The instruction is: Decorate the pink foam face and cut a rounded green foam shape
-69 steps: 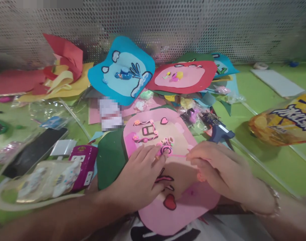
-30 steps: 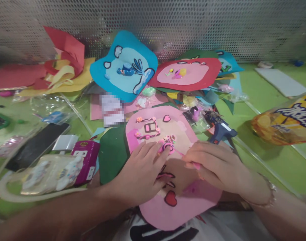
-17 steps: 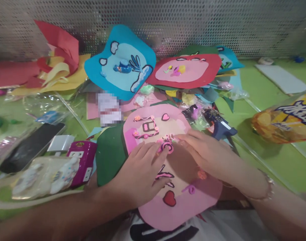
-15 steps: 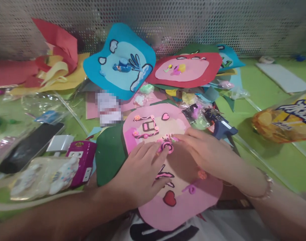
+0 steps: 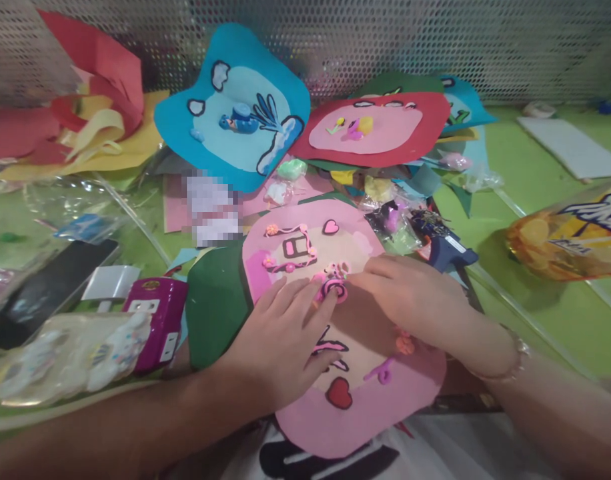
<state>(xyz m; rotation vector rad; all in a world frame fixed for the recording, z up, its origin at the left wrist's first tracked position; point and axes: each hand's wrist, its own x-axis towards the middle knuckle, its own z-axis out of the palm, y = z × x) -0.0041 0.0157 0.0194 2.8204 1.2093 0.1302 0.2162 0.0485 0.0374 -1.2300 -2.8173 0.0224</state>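
A pink paper card [image 5: 355,427] with a beige middle lies in front of me. It carries a small pink clay figure [image 5: 334,272] with a pink-and-black spiral [image 5: 334,290]. My left hand [image 5: 280,340] rests on the card, fingers spread, one fingertip on the spiral. From the right, my right hand [image 5: 410,293] reaches in with bent fingers, its fingertips at the figure's right side. Whatever those fingers may hold is hidden. Around the hands are a clay-edged window shape [image 5: 296,249], a red heart [image 5: 339,393], an orange clay flower [image 5: 404,342] and a purple clay curl [image 5: 384,371].
Green paper [image 5: 213,307] sticks out under the card. Behind stand a blue card [image 5: 170,120] and a red card [image 5: 430,133]. Phone [image 5: 45,287], purple power strip [image 5: 158,320] and clear case [image 5: 70,353] lie left; a snack bag [image 5: 575,233] lies right.
My right hand's fingers are more bent and have shifted slightly at the figure. My left fingertip stays on the spiral. The view has shifted slightly.
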